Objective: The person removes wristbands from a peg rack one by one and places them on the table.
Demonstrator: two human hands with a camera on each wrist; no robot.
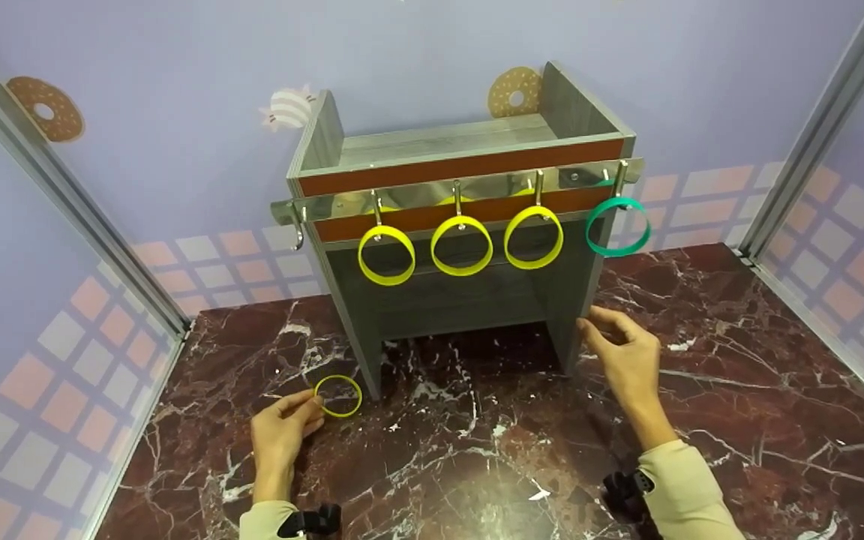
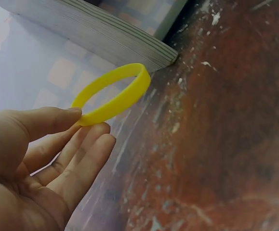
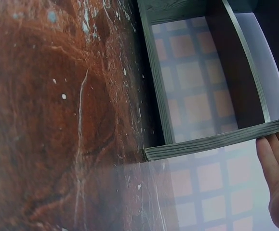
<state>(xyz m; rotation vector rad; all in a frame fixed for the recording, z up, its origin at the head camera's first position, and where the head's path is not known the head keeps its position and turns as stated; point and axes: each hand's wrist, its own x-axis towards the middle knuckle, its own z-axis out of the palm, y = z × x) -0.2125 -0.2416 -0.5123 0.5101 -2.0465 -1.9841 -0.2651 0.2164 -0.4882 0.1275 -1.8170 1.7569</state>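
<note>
The left hand (image 1: 282, 431) pinches a yellow band (image 2: 120, 103) between thumb and fingers; the loop juts to the right of the fingertips, round and so without a long axis, its opening turned toward the head camera. Just beyond the loop stands the foot of the left side panel (image 1: 357, 341). Higher, almost straight above these fingers, is the leftmost hook (image 1: 298, 229), bearing no band; the left hand is nearer to it. Well to the right, the right hand (image 1: 631, 364) clasps the right side panel (image 1: 563, 285) between thumb and fingers.
</note>
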